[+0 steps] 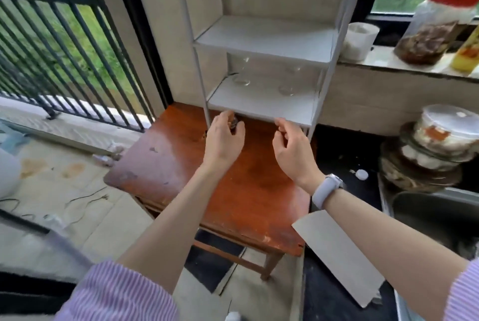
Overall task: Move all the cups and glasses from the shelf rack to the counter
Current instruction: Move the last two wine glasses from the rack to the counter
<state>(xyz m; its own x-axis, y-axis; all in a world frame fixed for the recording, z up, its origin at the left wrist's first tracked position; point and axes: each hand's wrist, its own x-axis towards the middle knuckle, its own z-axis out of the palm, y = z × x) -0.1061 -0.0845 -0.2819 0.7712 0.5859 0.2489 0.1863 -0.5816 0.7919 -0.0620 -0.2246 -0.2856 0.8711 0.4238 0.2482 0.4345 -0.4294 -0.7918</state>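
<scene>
Below, two glasses (241, 81) (clear) on rack (261, 108).

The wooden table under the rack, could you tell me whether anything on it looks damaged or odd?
Yes: the wooden table has scuffed, worn patches where the finish is gone, mostly near its left corner and along the front edge. Nothing looks spilled on it.

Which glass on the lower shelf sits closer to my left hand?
The left glass, at the shelf's back-left, above the left hand. The other glass stands further right.
</scene>
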